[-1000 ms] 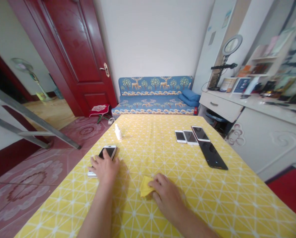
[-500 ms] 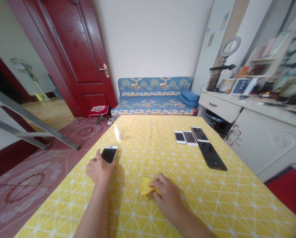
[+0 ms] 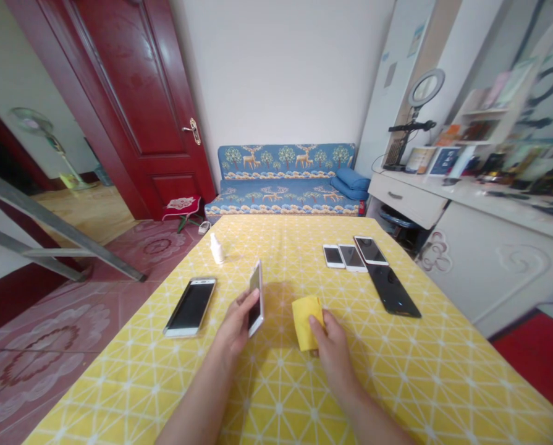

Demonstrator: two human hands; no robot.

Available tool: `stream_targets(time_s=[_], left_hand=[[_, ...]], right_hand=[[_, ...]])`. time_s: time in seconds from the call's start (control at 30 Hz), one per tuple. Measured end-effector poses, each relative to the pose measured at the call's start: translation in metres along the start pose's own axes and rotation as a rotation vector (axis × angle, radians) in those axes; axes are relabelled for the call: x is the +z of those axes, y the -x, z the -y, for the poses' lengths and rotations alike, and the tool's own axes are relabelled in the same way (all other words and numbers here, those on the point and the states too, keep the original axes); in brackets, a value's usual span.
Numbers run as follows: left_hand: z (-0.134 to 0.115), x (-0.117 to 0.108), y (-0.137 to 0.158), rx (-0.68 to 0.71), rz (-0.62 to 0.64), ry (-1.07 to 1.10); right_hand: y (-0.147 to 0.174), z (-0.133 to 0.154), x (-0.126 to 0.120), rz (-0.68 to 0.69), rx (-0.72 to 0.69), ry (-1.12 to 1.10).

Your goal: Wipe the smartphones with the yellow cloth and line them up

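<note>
My left hand grips a white-edged smartphone, held up on its side above the table with its dark screen partly showing. In my right hand is a folded yellow cloth, pinched between thumb and fingers just right of that phone; the two do not touch. A larger white smartphone lies screen up on the table, left of my left hand. Beyond it a small white bottle stands upright.
At the right of the yellow patterned tablecloth lie a small white phone, another white phone, a larger white-framed phone and a long black phone. A blue sofa stands behind the table.
My left hand has moved right from the left edge and now holds a phone up; a larger phone lies where the hand was. My right hand has raised the cloth and moved slightly right.
</note>
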State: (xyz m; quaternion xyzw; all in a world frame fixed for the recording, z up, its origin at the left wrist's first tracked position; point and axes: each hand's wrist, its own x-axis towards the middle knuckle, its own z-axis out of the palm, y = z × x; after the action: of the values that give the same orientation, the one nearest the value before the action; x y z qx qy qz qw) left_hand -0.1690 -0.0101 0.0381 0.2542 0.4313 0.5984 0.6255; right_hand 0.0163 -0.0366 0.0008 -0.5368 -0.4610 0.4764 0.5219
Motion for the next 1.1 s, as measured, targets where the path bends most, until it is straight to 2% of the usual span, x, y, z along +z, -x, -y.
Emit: stream_targets(time_s=[0.1,0.23,0.33,0.43,0.5,0.63,0.67,0.73,0.8,0.87,1.0,1.1], left_hand=[[0.014,0.008,0.003,-0.092,0.108,0.079],[0.022,0.014,0.005,-0.284,0.243,0.259],[0.024,0.019,0.008,-0.421,0.446,0.383],[0.027,0.023,0.011,-0.447,0.573,0.447],[0.031,0.025,0.012,-0.451,0.547,0.443],[0.036,0.027,0.013,-0.403,0.321,0.424],[0.036,0.028,0.014,-0.404,0.314,0.413],[0.035,0.029,0.017,-0.439,0.381,0.376],[0.033,0.031,0.020,-0.490,0.451,0.342],[0.033,0.033,0.023,-0.459,0.424,0.338],[0.036,0.038,0.027,-0.351,0.285,0.284],[0.039,0.040,0.028,-0.408,0.302,0.207]], right_hand=[[-0.004,0.003,-0.006,-0.038,0.056,-0.143],[-0.012,0.002,-0.018,-0.156,0.015,-0.214],[-0.020,0.001,-0.027,-0.225,-0.075,-0.197],[-0.022,0.005,-0.030,-0.236,-0.248,-0.045],[-0.017,0.009,-0.027,-0.180,-0.426,0.091],[0.004,0.019,-0.011,0.102,-0.758,0.327],[0.011,0.021,-0.007,0.173,-0.835,0.382],[0.022,0.024,0.001,0.289,-0.951,0.480],[0.027,0.025,0.005,0.346,-0.992,0.553],[0.025,0.023,0.005,0.322,-1.009,0.587],[0.008,0.016,-0.005,0.151,-0.995,0.621],[-0.005,0.012,-0.014,0.022,-0.945,0.620]])
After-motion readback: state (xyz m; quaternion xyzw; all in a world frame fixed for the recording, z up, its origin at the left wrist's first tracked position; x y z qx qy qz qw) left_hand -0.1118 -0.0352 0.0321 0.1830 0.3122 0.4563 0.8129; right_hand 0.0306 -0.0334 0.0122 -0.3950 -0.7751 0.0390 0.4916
